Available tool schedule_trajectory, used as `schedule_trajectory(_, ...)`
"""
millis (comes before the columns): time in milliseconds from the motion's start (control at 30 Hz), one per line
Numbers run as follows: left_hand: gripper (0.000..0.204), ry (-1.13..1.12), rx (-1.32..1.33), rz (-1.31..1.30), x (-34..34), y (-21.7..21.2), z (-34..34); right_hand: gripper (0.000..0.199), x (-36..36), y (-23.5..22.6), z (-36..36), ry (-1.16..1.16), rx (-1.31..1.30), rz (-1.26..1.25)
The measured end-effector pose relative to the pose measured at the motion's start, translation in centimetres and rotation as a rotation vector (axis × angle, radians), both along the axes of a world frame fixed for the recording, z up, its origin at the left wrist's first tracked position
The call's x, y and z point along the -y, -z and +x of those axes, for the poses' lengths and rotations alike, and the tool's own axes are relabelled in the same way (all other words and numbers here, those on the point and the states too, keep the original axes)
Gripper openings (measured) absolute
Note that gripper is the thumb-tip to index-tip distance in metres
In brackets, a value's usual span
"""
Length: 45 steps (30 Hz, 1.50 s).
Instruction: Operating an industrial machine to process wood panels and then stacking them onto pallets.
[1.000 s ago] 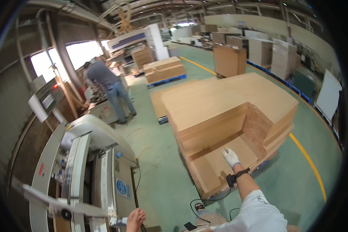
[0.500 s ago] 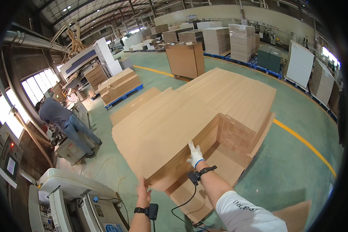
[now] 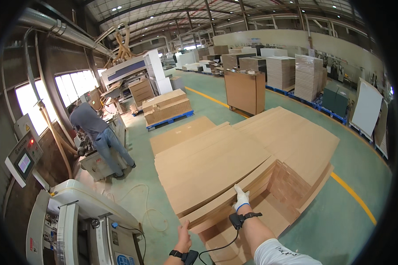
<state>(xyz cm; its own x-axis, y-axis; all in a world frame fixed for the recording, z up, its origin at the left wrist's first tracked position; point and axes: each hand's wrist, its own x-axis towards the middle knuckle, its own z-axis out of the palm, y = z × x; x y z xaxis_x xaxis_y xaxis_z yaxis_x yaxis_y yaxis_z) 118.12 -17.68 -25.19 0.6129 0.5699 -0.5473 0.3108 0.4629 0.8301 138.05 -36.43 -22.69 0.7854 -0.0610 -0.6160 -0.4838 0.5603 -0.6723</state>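
A large stack of light brown wooden boards (image 3: 208,165) fills the middle. Along its near edge lies a long narrow board (image 3: 216,204), parted from the boards behind it by a dark gap. My right hand (image 3: 241,198), in a white glove with a blue cuff, grips this board's near edge partway along, thumb over the top. At the board's left end my bare left hand (image 3: 184,237) is closed on the corner, its fingertips partly hidden. Below the edge is an open recess (image 3: 256,207) with a bare board as its floor.
To the left stands a white machine (image 3: 84,203) with a control panel (image 3: 24,161). A person (image 3: 99,137) bends over another machine behind it. A brown cabinet-like stack (image 3: 245,92) stands beyond the boards. A thin hose (image 3: 148,207) lies on the green floor.
A dark gap has appeared behind the narrow board at the near edge, where both hands hold it. The whole scene has shifted right and down in view.
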Motion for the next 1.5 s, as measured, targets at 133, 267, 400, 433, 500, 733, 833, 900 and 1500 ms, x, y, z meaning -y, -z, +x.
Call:
schedule_trajectory(133, 0.062, -0.06, 0.237, -0.265, -0.2, 1.0, -2.6, 0.102, -0.9, 0.1, -2.9, -0.037, 0.084, 0.106)
schedule_trajectory(267, 0.046, -0.171, 0.354, -0.242, -1.0, 2.4, -6.5, 0.096, -1.0, 1.7, -4.9, -0.131, 0.116, 0.15)
schedule_trajectory(400, 0.044, -0.292, 0.36, -0.239, -1.5, 1.3, -11.9, 0.095, 3.4, 4.5, -2.4, -0.171, 0.31, -0.002)
schedule_trajectory(433, 0.044, -0.336, 0.361, -0.232, -2.5, 1.2, -13.8, 0.096, 2.5, 3.0, -2.6, -0.289, 0.457, -0.118)
schedule_trajectory(500, 0.043, -0.347, 0.432, -0.081, -3.0, 0.6, -17.6, 0.091, 1.5, 3.3, -2.4, -0.16, 0.056, 0.128)
schedule_trajectory(733, 0.037, -0.699, 0.823, 0.178, -5.2, -7.8, -23.8, 0.068, -1.8, 3.0, -13.9, -0.467, 0.131, 0.664)
schedule_trajectory(833, 0.039, -0.608, 0.986, 0.158, -5.0, -7.0, -23.5, 0.07, -4.3, -4.5, -19.5, -0.305, 0.123, 0.566)
schedule_trajectory(900, 0.039, -0.616, 0.895, 0.034, -2.5, -8.6, -22.6, 0.074, -6.7, -12.4, -24.1, -0.416, 0.259, 0.434)
schedule_trajectory(1500, 0.061, -1.493, 1.04, 0.406, -8.0, -27.4, -57.7, 0.053, -25.2, -22.9, -54.5, -1.49, 0.648, 0.789)
